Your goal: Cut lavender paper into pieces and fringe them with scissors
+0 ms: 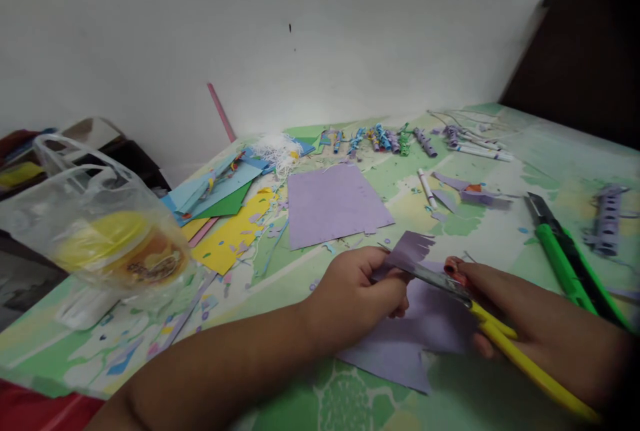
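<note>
My left hand (367, 291) pinches a small piece of purple paper (413, 248) between thumb and fingers. Slits along one edge of that piece form a fringe. In my right hand (535, 318) are scissors with yellow handles (520, 358), their metal blades (433, 276) pointing left and touching the paper close to my left fingertips. A small rolled orange-red bit (453, 268) shows by my right thumb; whether I hold it is unclear. Beneath both hands lies a larger purple sheet (387, 351) with cut edges, partly hidden.
A purple sheet (337, 204) lies ahead, with fringed paper rolls (383, 138) behind it. Green box cutters (565, 264) and a punched purple roll (609, 218) are at right. Leftward are coloured papers (233, 184), scraps and a plastic bag (110, 231) with a yellow-lidded tub.
</note>
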A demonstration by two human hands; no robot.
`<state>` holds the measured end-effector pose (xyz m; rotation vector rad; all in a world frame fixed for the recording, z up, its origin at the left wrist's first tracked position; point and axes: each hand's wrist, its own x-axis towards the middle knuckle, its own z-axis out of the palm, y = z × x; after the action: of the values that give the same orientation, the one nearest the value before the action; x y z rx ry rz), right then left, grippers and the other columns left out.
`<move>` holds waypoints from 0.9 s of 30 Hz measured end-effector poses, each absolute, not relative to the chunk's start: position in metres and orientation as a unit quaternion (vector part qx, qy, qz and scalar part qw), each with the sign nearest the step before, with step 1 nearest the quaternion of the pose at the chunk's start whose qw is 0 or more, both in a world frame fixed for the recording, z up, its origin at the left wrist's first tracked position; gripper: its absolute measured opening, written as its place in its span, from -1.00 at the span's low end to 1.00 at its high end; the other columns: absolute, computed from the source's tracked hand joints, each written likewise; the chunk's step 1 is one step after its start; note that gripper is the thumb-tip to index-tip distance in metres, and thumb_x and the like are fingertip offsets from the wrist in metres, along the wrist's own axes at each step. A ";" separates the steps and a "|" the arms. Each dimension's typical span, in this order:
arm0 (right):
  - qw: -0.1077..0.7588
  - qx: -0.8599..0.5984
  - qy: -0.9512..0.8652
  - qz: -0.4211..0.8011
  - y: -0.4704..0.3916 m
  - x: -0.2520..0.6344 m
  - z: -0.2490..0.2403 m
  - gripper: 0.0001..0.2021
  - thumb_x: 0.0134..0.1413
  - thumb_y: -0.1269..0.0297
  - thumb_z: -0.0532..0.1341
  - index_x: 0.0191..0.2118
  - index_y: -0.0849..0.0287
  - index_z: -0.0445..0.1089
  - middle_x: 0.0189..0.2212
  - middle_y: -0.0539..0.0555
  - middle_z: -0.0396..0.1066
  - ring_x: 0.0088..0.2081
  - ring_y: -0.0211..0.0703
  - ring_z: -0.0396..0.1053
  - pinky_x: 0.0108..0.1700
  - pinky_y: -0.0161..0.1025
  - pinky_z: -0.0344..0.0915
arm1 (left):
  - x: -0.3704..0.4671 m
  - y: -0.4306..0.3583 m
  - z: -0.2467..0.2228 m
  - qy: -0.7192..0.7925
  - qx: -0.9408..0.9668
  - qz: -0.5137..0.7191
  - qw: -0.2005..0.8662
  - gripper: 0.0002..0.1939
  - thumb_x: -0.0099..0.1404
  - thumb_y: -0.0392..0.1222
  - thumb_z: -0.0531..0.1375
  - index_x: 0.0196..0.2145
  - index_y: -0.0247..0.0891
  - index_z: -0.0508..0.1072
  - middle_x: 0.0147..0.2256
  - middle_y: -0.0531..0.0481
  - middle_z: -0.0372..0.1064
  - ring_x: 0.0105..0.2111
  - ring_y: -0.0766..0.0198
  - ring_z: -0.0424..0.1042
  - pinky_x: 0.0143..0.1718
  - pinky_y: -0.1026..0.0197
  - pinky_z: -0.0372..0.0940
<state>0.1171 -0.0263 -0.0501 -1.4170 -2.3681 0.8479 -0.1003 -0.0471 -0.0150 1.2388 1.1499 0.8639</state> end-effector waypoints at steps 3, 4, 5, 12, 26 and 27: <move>0.102 -0.482 -0.812 0.313 -0.025 0.113 -0.047 -0.66 -0.14 -0.03 0.17 -0.24 0.05 0.31 -0.13 0.13 0.43 0.03 0.25 0.24 -0.23 -0.11 0.36 | -0.100 -0.046 -0.015 0.489 0.526 0.373 0.587 -0.84 0.08 -0.32 0.08 -0.64 -0.29 0.27 -0.67 0.11 0.24 -0.62 0.46 0.24 -0.50 0.34 0.20; 0.105 -0.481 -0.813 0.312 -0.025 0.113 -0.047 -0.65 -0.13 -0.03 0.17 -0.23 0.05 0.30 -0.13 0.12 0.42 0.04 0.24 0.24 -0.22 -0.11 0.36 | -0.100 -0.046 -0.015 0.487 0.526 0.373 0.589 -0.84 0.08 -0.33 0.07 -0.64 -0.29 0.27 -0.67 0.11 0.24 -0.62 0.46 0.24 -0.50 0.34 0.20; 0.110 -0.480 -0.814 0.310 -0.025 0.113 -0.048 -0.64 -0.14 -0.03 0.18 -0.21 0.05 0.30 -0.14 0.12 0.43 0.03 0.23 0.24 -0.22 -0.11 0.36 | -0.099 -0.046 -0.014 0.486 0.526 0.373 0.590 -0.83 0.07 -0.34 0.07 -0.64 -0.29 0.27 -0.67 0.11 0.24 -0.62 0.46 0.24 -0.50 0.34 0.20; 0.104 -0.485 -0.808 0.318 -0.026 0.112 -0.047 -0.71 -0.11 0.04 0.17 -0.23 0.03 0.25 -0.25 0.08 0.42 -0.08 0.16 0.31 -0.25 -0.14 0.33 | -0.098 -0.048 -0.014 0.494 0.513 0.375 0.593 -0.81 0.12 -0.29 0.10 -0.63 -0.29 0.27 -0.67 0.11 0.25 -0.64 0.45 0.24 -0.50 0.32 0.20; 0.116 -0.465 -0.817 0.320 -0.021 0.113 -0.047 -0.77 -0.10 0.08 0.17 -0.29 0.04 0.26 -0.37 0.02 0.40 -0.19 0.07 0.34 -0.14 -0.11 0.28 | -0.099 -0.048 -0.011 0.488 0.500 0.378 0.607 -0.79 0.16 -0.23 0.12 -0.59 -0.31 0.28 -0.69 0.11 0.25 -0.66 0.47 0.24 -0.52 0.34 0.19; 0.132 -0.470 -0.819 0.301 -0.022 0.113 -0.046 -0.77 -0.12 0.09 0.19 -0.31 0.04 0.27 -0.38 0.02 0.40 -0.23 0.04 0.36 -0.17 -0.13 0.30 | -0.099 -0.047 -0.012 0.483 0.494 0.381 0.614 -0.80 0.16 -0.22 0.13 -0.58 -0.31 0.29 -0.68 0.11 0.26 -0.66 0.47 0.24 -0.53 0.34 0.19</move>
<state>0.1130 -0.0217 -0.0465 -1.3624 -2.3771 0.8742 -0.0991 -0.0474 -0.0124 1.1377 1.1141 0.8781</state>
